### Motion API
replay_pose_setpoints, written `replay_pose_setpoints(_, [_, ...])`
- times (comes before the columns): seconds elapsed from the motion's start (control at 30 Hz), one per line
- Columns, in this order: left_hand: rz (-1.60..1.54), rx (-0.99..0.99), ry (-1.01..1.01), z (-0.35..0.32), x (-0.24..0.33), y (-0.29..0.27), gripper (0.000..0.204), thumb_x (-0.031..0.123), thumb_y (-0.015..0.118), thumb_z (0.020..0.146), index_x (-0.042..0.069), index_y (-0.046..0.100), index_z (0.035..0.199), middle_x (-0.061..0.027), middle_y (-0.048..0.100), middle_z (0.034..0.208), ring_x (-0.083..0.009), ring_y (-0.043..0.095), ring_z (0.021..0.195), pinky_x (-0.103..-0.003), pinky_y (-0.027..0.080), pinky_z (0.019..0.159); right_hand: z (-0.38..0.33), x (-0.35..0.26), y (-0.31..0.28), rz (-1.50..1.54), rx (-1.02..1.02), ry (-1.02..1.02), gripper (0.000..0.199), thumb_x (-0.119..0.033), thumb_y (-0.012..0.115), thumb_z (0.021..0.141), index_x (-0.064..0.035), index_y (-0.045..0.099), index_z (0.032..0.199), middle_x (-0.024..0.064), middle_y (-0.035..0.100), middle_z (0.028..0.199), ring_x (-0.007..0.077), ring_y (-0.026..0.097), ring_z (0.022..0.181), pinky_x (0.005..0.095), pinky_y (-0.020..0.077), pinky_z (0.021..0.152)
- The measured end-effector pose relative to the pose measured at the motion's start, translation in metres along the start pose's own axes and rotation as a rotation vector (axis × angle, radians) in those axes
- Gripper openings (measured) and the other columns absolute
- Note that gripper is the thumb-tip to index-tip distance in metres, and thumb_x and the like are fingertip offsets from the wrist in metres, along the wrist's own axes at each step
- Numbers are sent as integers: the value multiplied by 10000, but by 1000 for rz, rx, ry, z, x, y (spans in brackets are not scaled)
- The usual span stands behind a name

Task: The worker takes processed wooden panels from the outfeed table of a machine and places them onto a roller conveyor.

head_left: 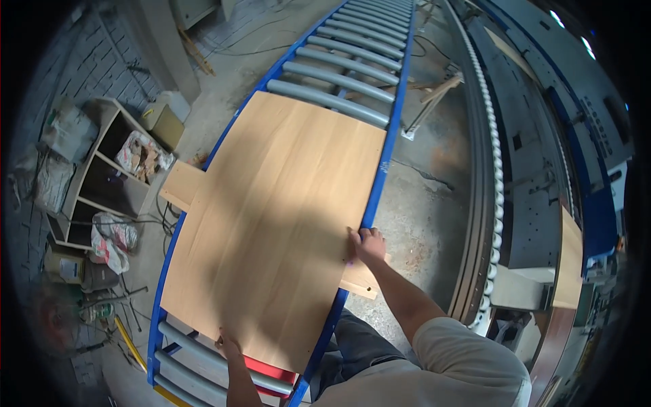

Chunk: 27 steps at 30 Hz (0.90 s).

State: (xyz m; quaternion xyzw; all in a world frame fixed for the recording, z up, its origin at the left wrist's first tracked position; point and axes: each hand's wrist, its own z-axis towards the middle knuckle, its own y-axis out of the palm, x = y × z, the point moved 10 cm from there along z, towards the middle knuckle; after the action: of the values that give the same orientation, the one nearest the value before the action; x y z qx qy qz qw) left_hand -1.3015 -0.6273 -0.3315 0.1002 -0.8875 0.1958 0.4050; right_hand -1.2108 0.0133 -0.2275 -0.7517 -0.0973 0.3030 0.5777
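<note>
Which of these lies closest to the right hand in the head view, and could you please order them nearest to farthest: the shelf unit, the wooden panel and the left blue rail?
From the right hand:
1. Wooden panel: its right edge is at the hand.
2. Left blue rail: across the panel, on the left.
3. Shelf unit: farther left, past that rail.

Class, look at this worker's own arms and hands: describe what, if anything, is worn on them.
The right hand and left hand show no gloves. The right forearm and left forearm are bare, with no watch visible. A loose, short, off-white sleeve shows on the right; any left sleeve is out of view.
</note>
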Motion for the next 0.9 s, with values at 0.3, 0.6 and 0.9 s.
replay_pose_setpoints(0.3, [1186,-567,1183,-147,-1,81,756,335,669,808,1,336,1399,-268,278,1457,-443,333,1305,-495,285,1085,-274,66,-21,363,-452,-265,408,-442,551,891,-108,635,1111,160,583,1155,358,571,1048,423,453,921])
replay_pose_setpoints(0.6, [1130,-867,827,-205,-37,113,466,289,636,864,12,524,1222,-184,564,1124,-288,553,1032,-347,423,887,-573,486,-21,308,-247,1000,606,-566,514,867,-6,667,1041,248,608,1146,372,558,1123,396,443,933])
replay_pose_setpoints(0.9, [948,-1608,1072,-547,-129,169,275,319,606,903,54,624,971,-107,668,801,-228,620,630,-351,470,542,-613,571,-56,1710,486,1363,381,-488,535,914,-113,549,845,27,577,743,147,488,548,314,438,512])
